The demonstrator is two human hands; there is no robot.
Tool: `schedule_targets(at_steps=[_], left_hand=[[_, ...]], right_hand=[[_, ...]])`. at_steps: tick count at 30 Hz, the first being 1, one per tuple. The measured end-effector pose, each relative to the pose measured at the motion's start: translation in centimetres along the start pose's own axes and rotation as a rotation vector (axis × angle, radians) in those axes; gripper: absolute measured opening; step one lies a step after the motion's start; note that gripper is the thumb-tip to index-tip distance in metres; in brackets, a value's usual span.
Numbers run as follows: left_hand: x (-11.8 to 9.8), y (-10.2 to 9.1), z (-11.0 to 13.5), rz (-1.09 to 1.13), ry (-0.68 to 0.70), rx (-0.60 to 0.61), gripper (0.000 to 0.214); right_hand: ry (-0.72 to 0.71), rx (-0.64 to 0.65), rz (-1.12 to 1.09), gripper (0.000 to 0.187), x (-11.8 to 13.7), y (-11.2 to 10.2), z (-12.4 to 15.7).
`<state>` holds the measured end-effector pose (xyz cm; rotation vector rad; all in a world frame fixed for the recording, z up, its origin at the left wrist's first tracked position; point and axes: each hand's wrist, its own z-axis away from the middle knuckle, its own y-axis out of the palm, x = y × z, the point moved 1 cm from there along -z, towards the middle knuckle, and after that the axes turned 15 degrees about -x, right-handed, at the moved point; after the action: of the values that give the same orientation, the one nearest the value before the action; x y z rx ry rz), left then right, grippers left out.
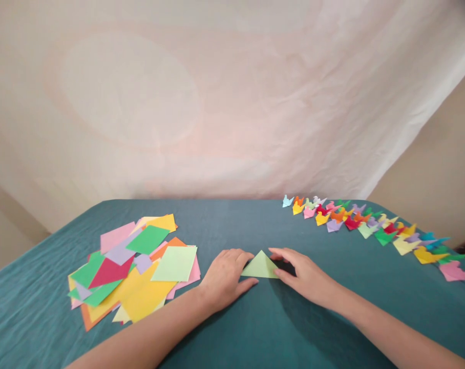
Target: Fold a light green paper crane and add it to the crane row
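Observation:
A light green paper folded into a triangle [260,266] lies flat on the teal tablecloth [255,328], its tip pointing away from me. My left hand [225,278] rests on the cloth at the triangle's left corner, fingers stretched out and touching its edge. My right hand [301,274] lies at the right corner, with thumb and forefinger pressing flat on the paper's edge. Neither hand lifts the paper.
A loose heap of coloured square paper sheets [134,266] lies to the left. A row of several small folded paper figures [371,223] in many colours runs along the back right. A pale cloth backdrop [217,102] hangs behind the table.

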<state>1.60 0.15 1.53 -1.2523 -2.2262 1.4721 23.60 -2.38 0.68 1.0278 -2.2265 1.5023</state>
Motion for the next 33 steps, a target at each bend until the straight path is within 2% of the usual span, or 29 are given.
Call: schedule_targets(at_steps=[7, 13, 15, 18, 21, 26, 33], left_hand=[[0.2, 0.7, 0.5, 0.144, -0.026, -0.014, 0.04], [-0.1, 0.7, 0.4, 0.257, -0.041, -0.038, 0.039], [-0.1, 0.7, 0.4, 0.327, -0.057, -0.069, 0.042], [0.1, 0.7, 0.5, 0.393, -0.074, -0.105, 0.044], [0.4, 0.8, 0.6, 0.409, -0.091, -0.104, 0.043], [0.8, 0.9, 0.3, 0.449, -0.188, -0.094, 0.04], [1.1, 1.0, 0.0, 0.443, -0.206, -0.248, 0.026]], right_hand=[[0.095, -0.093, -0.127, 0.048, 0.5, 2.1, -0.3], [0.151, -0.112, -0.229, 0.047, 0.5, 2.5, 0.0], [0.205, -0.092, -0.299, 0.04, 0.8, 2.3, 0.0], [0.22, -0.066, -0.329, 0.017, 1.4, 1.9, 0.0], [0.198, -0.08, -0.324, 0.027, 1.6, 1.7, -0.1], [0.258, -0.112, -0.329, 0.037, 1.1, 2.0, 0.0], [0.309, -0.123, -0.384, 0.039, 1.0, 2.2, 0.0]])
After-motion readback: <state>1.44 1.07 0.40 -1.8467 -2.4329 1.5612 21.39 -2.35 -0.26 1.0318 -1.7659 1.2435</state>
